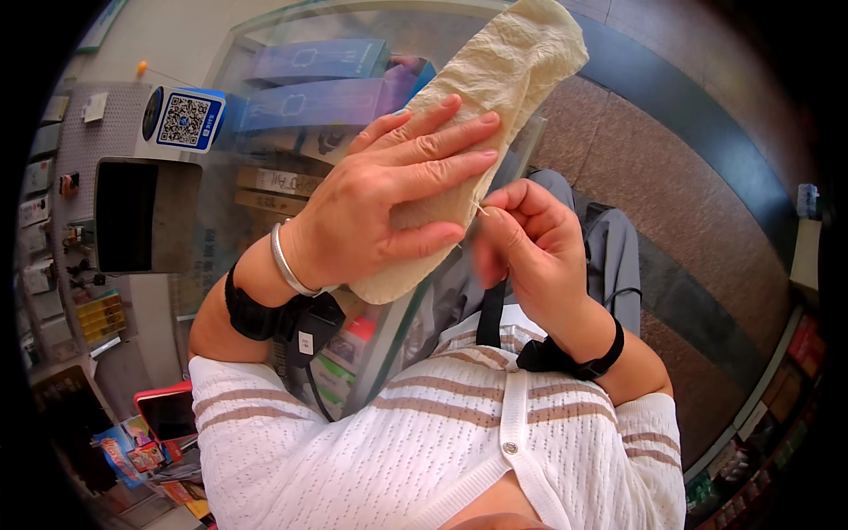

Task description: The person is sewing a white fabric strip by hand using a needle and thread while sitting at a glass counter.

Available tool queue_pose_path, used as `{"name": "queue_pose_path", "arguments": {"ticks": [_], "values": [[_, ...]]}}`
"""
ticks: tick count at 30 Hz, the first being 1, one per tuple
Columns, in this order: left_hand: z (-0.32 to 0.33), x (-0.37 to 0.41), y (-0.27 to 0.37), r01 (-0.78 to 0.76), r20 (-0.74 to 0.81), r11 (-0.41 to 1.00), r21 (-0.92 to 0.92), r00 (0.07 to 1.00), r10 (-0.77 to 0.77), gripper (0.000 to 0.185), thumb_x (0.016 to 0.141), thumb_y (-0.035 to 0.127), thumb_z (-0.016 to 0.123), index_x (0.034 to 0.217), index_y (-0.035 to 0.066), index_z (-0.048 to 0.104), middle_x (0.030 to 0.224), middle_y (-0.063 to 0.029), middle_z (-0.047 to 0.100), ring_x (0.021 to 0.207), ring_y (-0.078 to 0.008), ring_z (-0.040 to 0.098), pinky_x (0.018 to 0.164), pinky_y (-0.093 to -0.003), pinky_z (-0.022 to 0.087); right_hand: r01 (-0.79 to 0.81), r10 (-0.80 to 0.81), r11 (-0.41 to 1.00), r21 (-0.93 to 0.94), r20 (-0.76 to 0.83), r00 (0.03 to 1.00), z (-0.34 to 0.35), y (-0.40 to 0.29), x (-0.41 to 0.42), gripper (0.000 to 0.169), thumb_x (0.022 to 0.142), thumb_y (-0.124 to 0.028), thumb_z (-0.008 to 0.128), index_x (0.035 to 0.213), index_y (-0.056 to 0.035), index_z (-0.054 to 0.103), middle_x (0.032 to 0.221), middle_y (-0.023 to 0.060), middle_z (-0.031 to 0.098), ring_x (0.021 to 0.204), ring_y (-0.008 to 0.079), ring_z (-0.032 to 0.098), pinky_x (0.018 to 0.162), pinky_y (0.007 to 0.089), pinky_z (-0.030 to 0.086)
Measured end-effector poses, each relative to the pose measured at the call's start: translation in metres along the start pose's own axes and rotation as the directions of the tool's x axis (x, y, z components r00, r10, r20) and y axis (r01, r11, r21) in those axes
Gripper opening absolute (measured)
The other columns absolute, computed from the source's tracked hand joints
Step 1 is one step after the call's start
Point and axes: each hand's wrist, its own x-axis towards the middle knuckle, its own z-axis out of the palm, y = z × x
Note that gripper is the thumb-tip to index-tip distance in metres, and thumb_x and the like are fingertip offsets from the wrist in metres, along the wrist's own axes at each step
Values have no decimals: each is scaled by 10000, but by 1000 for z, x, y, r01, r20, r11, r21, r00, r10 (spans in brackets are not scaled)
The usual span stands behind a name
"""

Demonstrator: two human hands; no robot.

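A cream cloth insole lies slantwise over the edge of a glass display counter, its surface wrinkled at the far end. My left hand rests flat across its middle, fingers spread and thumb bent near the lower part, holding it down. At the insole's right edge, my right hand pinches a short pale thread between thumb and forefinger. The lower fingers of that hand are blurred, and whether a needle is among them cannot be seen. Black straps circle both wrists, and a silver bangle sits on the left one.
Under the counter glass are blue-purple boxes and brown cartons. To the left stand a payment code sign, a dark-screened device and a red-cased tablet. Goods hang on a pegboard.
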Motion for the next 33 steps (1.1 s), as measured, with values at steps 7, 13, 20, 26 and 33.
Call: {"name": "queue_pose_path", "arguments": {"ticks": [7, 13, 20, 26, 33], "values": [[1, -2, -1, -4, -16, 1000, 15, 1000, 4, 586, 814, 276, 686, 1350, 72, 561, 1476, -133, 447, 1419, -314, 336, 1120, -426, 248, 172, -180, 952, -252, -11, 984, -5, 1, -3, 175, 846, 65, 665, 1009, 7, 635, 906, 13, 618, 801, 70, 575, 716, 213, 476], [2, -2, -1, -8, -13, 1000, 15, 1000, 8, 593, 840, 303, 667, 1374, 79, 536, 1491, -110, 431, 1430, -291, 318, 1133, -416, 211, 378, -446, 780, -498, -21, 895, -5, 5, 8, 283, 787, 108, 689, 1045, -2, 653, 895, 26, 623, 763, 88, 590, 684, 228, 489], [4, -7, 1, 2, -39, 1000, 23, 999, -1, 627, 832, 257, 658, 1414, 96, 491, 1505, -79, 416, 1432, -269, 316, 1137, -419, 211, 381, -400, 520, -765, 175, 899, 3, -29, 9, 282, 738, 120, 694, 980, -25, 686, 900, 76, 583, 734, 157, 625, 637, 256, 520], [7, -6, 0, -17, -72, 1000, 10, 997, 18, 642, 817, 199, 661, 1425, 113, 474, 1511, -73, 406, 1428, -273, 322, 1139, -432, 217, 349, -399, 515, -783, 141, 906, 15, -42, 15, 224, 761, 95, 693, 957, -10, 670, 914, 89, 538, 758, 179, 630, 658, 272, 548], [12, -10, -5, -38, -109, 999, -14, 993, 36, 581, 831, 194, 647, 1388, 114, 505, 1510, -74, 406, 1425, -271, 326, 1136, -456, 220, 321, -328, 220, -921, 240, 914, 29, -51, 20, 134, 779, 40, 699, 889, -18, 647, 827, 106, 532, 645, 209, 598, 577, 282, 502]]}}
